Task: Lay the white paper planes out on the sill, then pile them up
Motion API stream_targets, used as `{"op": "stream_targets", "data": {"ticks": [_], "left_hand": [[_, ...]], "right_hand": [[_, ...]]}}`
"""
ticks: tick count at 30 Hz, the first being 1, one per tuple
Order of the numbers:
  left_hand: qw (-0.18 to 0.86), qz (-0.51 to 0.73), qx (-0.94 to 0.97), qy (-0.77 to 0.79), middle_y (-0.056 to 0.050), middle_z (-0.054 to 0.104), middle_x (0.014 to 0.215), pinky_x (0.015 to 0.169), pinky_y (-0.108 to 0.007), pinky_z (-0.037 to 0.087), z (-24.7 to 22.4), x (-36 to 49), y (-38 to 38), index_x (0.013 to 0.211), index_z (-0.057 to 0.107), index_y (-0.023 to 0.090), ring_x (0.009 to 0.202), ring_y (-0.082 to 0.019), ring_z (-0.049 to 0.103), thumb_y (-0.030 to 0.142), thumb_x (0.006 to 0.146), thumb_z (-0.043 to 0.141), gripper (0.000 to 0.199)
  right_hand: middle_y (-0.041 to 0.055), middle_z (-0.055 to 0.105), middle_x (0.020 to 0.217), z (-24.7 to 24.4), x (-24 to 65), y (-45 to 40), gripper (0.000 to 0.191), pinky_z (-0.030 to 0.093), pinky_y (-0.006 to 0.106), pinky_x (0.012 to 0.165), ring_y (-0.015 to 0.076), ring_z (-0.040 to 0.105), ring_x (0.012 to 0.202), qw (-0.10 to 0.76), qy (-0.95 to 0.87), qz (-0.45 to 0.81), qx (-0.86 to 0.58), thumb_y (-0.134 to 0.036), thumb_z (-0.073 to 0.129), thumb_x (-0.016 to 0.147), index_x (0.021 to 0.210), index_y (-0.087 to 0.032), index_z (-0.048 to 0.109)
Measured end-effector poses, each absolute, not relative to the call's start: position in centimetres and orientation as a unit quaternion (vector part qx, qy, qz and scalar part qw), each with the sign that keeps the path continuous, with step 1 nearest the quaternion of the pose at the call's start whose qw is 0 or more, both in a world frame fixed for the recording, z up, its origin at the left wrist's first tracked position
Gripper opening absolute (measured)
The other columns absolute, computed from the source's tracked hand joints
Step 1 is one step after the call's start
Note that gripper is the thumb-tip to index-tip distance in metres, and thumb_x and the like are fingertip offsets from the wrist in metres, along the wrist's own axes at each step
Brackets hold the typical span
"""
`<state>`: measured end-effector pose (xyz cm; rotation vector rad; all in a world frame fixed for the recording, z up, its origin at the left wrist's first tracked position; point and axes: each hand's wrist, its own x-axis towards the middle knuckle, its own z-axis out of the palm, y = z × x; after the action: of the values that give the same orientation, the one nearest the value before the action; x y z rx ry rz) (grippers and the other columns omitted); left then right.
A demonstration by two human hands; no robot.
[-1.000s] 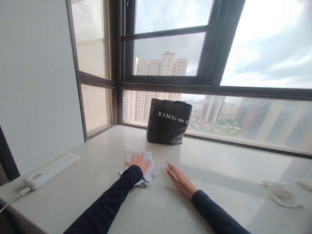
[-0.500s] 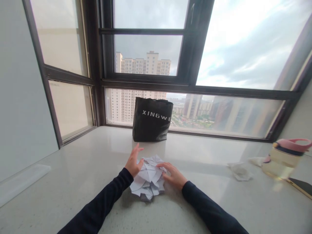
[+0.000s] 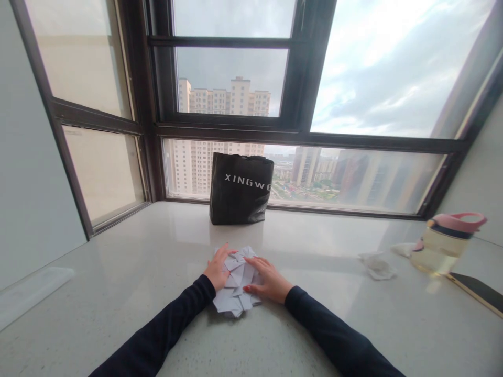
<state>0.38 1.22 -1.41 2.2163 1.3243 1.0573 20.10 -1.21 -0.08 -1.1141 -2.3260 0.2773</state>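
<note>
A heap of folded white paper pieces (image 3: 234,291) lies on the white ledge, close in front of me. My left hand (image 3: 218,270) rests on its left side, fingers stretched out and thumb apart. From the right, my right hand (image 3: 270,280) lies over the upper right of the heap, its fingers extended and its thumb spread lower down on the paper. Both palms face the heap, and the paper under the fingers is partly hidden. Neither hand is closed round a piece.
A black bag (image 3: 240,196) with white lettering stands behind the heap near the window. On the right are a pink-lidded bottle (image 3: 444,248), a phone (image 3: 479,293) and crumpled tissue (image 3: 378,266). A translucent flat strip (image 3: 35,293) lies at the left.
Both hands have come down onto the paper heap, which looks pressed flatter and narrower. The right hand reaches further over it. The whole view has shifted slightly.
</note>
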Motion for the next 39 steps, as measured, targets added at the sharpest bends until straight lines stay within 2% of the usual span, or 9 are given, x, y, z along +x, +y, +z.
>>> {"op": "stream_targets", "data": {"ticks": [4, 7, 11, 16, 19, 25, 31, 35, 39], "left_hand": [[0.161, 0.39, 0.763, 0.491, -0.014, 0.041, 0.123, 0.092, -0.04, 0.032, -0.8, -0.3, 1.4, 0.1, 0.054, 0.014, 0.109, -0.025, 0.043, 0.005, 0.057, 0.056, 0.044], [0.163, 0.396, 0.757, 0.494, -0.01, 0.058, 0.1, 0.079, -0.032, 0.044, -0.5, -0.6, 1.3, 0.091, 0.056, 0.015, 0.088, -0.021, 0.057, 0.011, 0.064, 0.054, 0.028], [0.152, 0.413, 0.745, 0.501, -0.003, 0.064, 0.076, 0.071, -0.029, 0.046, -0.2, -0.8, 1.3, 0.081, 0.058, 0.019, 0.074, -0.018, 0.061, 0.015, 0.071, 0.048, 0.015], [0.132, 0.46, 0.723, 0.498, -0.003, 0.064, 0.081, 0.073, -0.027, 0.045, 0.8, -1.1, 1.0, 0.087, 0.055, 0.019, 0.075, -0.016, 0.06, 0.017, 0.075, 0.042, 0.018], [0.125, 0.487, 0.717, 0.483, -0.003, 0.064, 0.083, 0.074, -0.026, 0.044, 1.4, -1.0, 0.6, 0.093, 0.053, 0.018, 0.079, -0.015, 0.059, 0.019, 0.077, 0.039, 0.021], [0.15, 0.559, 0.692, 0.432, -0.004, 0.062, 0.081, 0.06, -0.023, 0.046, 2.0, -0.5, -0.2, 0.099, 0.049, 0.018, 0.067, -0.014, 0.06, 0.025, 0.079, 0.039, 0.023], [0.223, 0.496, 0.731, 0.412, -0.01, 0.058, 0.098, 0.066, -0.027, 0.047, 1.4, 0.1, -0.6, 0.105, 0.045, 0.016, 0.082, -0.018, 0.059, 0.031, 0.084, 0.03, 0.03], [0.171, 0.372, 0.799, 0.441, -0.008, 0.06, 0.098, 0.08, -0.035, 0.039, 0.1, 0.4, -0.3, 0.098, 0.053, 0.018, 0.092, -0.023, 0.053, 0.033, 0.075, 0.048, 0.028], [0.108, 0.309, 0.83, 0.452, -0.005, 0.059, 0.1, 0.08, -0.036, 0.037, -0.2, 0.7, -0.4, 0.091, 0.057, 0.021, 0.095, -0.023, 0.051, 0.031, 0.075, 0.048, 0.021]], "right_hand": [[0.0089, 0.061, 0.097, -0.1, 20.2, -0.6, 0.032, 0.04, 0.036, 0.081, 0.0216, 0.053, 0.091, 0.328, -0.823, 0.139, -0.442, -0.031, 0.055, 0.069, 0.099, -0.017, 0.059], [0.0067, 0.064, 0.085, 0.0, 20.3, -0.2, 0.021, 0.044, 0.032, 0.068, 0.0194, 0.056, 0.078, 0.373, -0.787, 0.149, -0.468, -0.023, 0.051, 0.07, 0.088, -0.019, 0.062], [0.0033, 0.063, 0.077, 0.2, 20.7, 0.0, 0.02, 0.043, 0.027, 0.061, 0.0167, 0.054, 0.073, 0.454, -0.745, 0.141, -0.468, -0.025, 0.047, 0.072, 0.085, -0.02, 0.061], [-0.0012, 0.052, 0.062, 0.4, 20.9, 0.1, 0.027, 0.036, 0.022, 0.044, 0.011, 0.045, 0.051, 0.572, -0.654, 0.196, -0.454, -0.034, 0.041, 0.076, 0.094, -0.017, 0.054], [-0.0037, 0.046, 0.06, 0.3, 20.8, 0.2, 0.031, 0.032, 0.02, 0.037, 0.0089, 0.039, 0.043, 0.589, -0.632, 0.254, -0.436, -0.037, 0.039, 0.077, 0.099, -0.017, 0.048], [-0.0042, 0.046, 0.054, -0.1, 20.2, -0.2, 0.027, 0.034, 0.022, 0.044, 0.0107, 0.041, 0.046, 0.455, -0.724, 0.208, -0.474, -0.037, 0.04, 0.077, 0.09, -0.018, 0.054], [-0.0051, 0.047, 0.052, -0.1, 20.0, -0.6, 0.026, 0.034, 0.022, 0.047, 0.0107, 0.041, 0.047, 0.386, -0.768, 0.141, -0.492, -0.033, 0.043, 0.075, 0.094, -0.019, 0.055], [-0.003, 0.051, 0.054, -0.3, 20.1, -0.1, 0.032, 0.037, 0.024, 0.051, 0.0128, 0.047, 0.051, 0.421, -0.748, 0.135, -0.495, -0.039, 0.032, 0.081, 0.092, -0.019, 0.055], [0.0051, 0.06, 0.076, -0.9, 20.8, 1.0, 0.039, 0.04, 0.034, 0.073, 0.0174, 0.054, 0.071, 0.496, -0.673, 0.053, -0.546, -0.04, 0.033, 0.081, 0.108, -0.015, 0.046]]}}
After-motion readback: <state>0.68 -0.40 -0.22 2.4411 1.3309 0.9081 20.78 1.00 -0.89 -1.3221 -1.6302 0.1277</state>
